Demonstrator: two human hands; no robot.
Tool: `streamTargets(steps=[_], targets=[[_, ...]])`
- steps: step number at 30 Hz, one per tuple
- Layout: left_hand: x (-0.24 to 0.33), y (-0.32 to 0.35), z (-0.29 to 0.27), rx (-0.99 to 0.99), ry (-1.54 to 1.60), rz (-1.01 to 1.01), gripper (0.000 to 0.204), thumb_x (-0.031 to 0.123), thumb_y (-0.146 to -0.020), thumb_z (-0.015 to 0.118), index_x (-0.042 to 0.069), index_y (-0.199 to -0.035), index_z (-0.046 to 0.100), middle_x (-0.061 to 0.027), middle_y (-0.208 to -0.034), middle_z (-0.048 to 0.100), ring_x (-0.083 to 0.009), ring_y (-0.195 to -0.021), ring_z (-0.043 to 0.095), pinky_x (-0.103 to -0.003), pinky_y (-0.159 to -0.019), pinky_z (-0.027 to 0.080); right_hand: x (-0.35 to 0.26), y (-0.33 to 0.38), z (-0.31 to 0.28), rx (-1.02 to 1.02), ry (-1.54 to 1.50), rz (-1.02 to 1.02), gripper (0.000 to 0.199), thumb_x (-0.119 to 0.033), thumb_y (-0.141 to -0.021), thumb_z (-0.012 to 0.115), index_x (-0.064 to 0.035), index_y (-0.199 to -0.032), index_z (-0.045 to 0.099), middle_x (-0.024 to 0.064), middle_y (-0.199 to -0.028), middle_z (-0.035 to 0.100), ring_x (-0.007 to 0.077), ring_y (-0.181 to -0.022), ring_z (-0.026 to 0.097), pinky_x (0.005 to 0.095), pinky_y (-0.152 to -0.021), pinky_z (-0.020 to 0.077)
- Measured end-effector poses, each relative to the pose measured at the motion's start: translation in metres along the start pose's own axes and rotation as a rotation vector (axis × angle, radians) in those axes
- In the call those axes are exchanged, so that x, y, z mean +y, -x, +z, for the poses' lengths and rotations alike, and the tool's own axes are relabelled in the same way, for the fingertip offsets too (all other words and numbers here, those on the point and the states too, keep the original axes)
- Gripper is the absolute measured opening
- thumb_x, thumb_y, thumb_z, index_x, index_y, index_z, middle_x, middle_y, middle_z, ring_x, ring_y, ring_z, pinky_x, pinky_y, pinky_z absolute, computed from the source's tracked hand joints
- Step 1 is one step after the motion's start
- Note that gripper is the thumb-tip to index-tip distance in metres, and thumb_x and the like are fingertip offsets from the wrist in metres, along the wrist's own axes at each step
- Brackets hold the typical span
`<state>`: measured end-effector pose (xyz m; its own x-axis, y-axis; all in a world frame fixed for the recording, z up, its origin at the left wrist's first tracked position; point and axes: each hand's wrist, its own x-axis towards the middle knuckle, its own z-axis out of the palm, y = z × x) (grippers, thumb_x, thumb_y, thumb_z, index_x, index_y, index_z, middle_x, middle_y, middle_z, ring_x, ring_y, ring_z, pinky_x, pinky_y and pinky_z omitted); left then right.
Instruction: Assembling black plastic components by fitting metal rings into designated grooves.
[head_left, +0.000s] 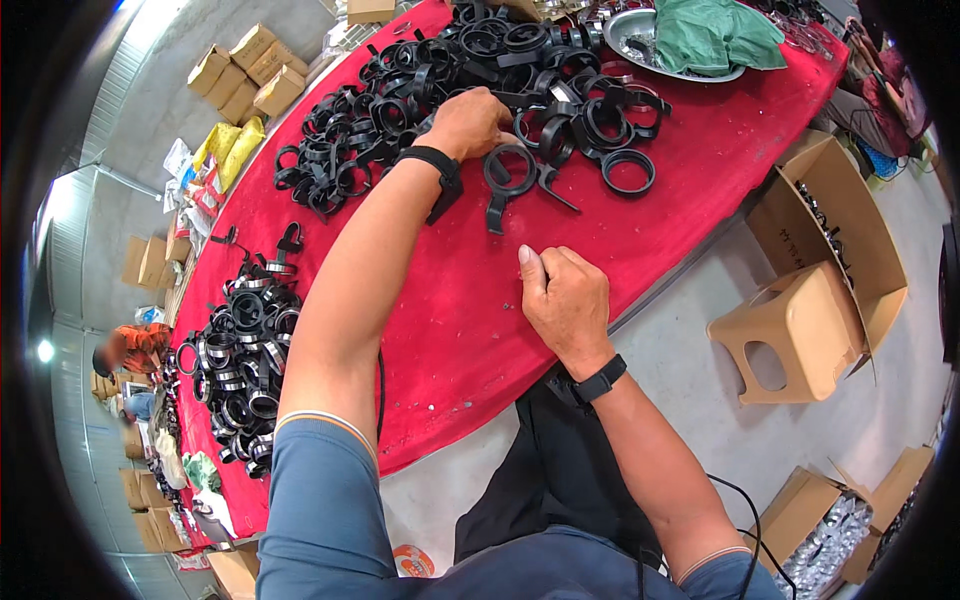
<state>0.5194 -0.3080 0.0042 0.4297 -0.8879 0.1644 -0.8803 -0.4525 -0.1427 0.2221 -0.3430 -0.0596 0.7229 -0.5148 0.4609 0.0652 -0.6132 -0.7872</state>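
A large heap of black rings (pixel 400 90) with tabs, some with metal bands, lies on the far side of the red-covered table. At its near edge my left hand (pixel 463 124) is closed, with thumb and fingers at the top of a black ring with a tab (pixel 511 171); its fingertips are partly hidden. Nearer to me, above the bare red cloth (pixel 450 320), my right hand (pixel 568 304) is curled with the thumb upward. A little dark shows inside its grip, too small to name. Another black ring (pixel 628 172) lies flat to the right of the heap.
A second pile of banded rings (pixel 245 350) sits left of my left arm. A metal tray (pixel 630 30) with a green bag (pixel 715 38) stands far right. Beyond the table's right edge are a tan stool (pixel 790 335) and an open carton (pixel 850 220). People work far left.
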Motion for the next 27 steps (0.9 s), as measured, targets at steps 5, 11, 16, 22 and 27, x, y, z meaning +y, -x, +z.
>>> streamTargets(steps=[5, 11, 16, 22, 27], targets=[[0.006, -0.007, 0.002, -0.225, -0.086, -0.078, 0.024, 0.033, -0.082, 0.086, 0.019, -0.101, 0.087, -0.0165, -0.095, 0.079, -0.0405, -0.095, 0.076, -0.051, -0.084, 0.061, 0.000, -0.001, 0.003, 0.018, -0.023, 0.000, 0.035, -0.022, -0.100, 0.073, -0.0034, -0.073, 0.061, 0.0155, -0.069, 0.059, 0.0385, -0.062, 0.061, 0.0491, -0.058, 0.0495], [-0.010, 0.026, -0.005, -0.252, -0.211, -0.099, 0.013, 0.016, -0.083, 0.073, 0.008, -0.088, 0.082, -0.0228, -0.093, 0.078, -0.0444, -0.092, 0.076, -0.053, -0.082, 0.062, 0.000, 0.000, 0.003, 0.036, -0.040, -0.016, 0.034, -0.021, -0.100, 0.072, -0.0032, -0.073, 0.062, 0.0158, -0.069, 0.060, 0.0390, -0.063, 0.062, 0.0495, -0.058, 0.0497], [-0.045, 0.087, -0.043, -0.398, -0.125, -0.037, 0.019, 0.023, -0.080, 0.080, 0.006, -0.088, 0.082, -0.0219, -0.087, 0.076, -0.0427, -0.088, 0.075, -0.050, -0.080, 0.060, 0.000, 0.000, 0.004, 0.028, -0.029, 0.002, 0.035, -0.023, -0.101, 0.070, -0.0023, -0.073, 0.063, 0.0183, -0.072, 0.063, 0.0420, -0.068, 0.064, 0.0528, -0.062, 0.0509], [-0.033, 0.188, -0.077, -0.268, 0.536, -0.288, 0.017, 0.017, -0.098, 0.072, 0.001, -0.106, 0.073, -0.0151, -0.100, 0.076, -0.0285, -0.093, 0.073, -0.043, -0.083, 0.057, -0.001, -0.002, 0.003, 0.022, 0.006, -0.004, 0.037, -0.026, -0.102, 0.068, -0.0019, -0.074, 0.064, 0.0209, -0.075, 0.065, 0.0446, -0.072, 0.066, 0.0549, -0.065, 0.0509], [0.028, 0.287, -0.077, 0.100, 1.994, -0.505, 0.019, 0.026, -0.113, 0.060, 0.008, -0.116, 0.063, -0.0226, -0.149, 0.063, -0.0372, -0.130, 0.068, -0.053, -0.108, 0.058, 0.001, -0.001, 0.008, 0.029, 0.013, -0.028, 0.044, -0.031, -0.105, 0.066, -0.0014, -0.073, 0.063, 0.0223, -0.074, 0.064, 0.0459, -0.072, 0.065, 0.0557, -0.066, 0.0490]])
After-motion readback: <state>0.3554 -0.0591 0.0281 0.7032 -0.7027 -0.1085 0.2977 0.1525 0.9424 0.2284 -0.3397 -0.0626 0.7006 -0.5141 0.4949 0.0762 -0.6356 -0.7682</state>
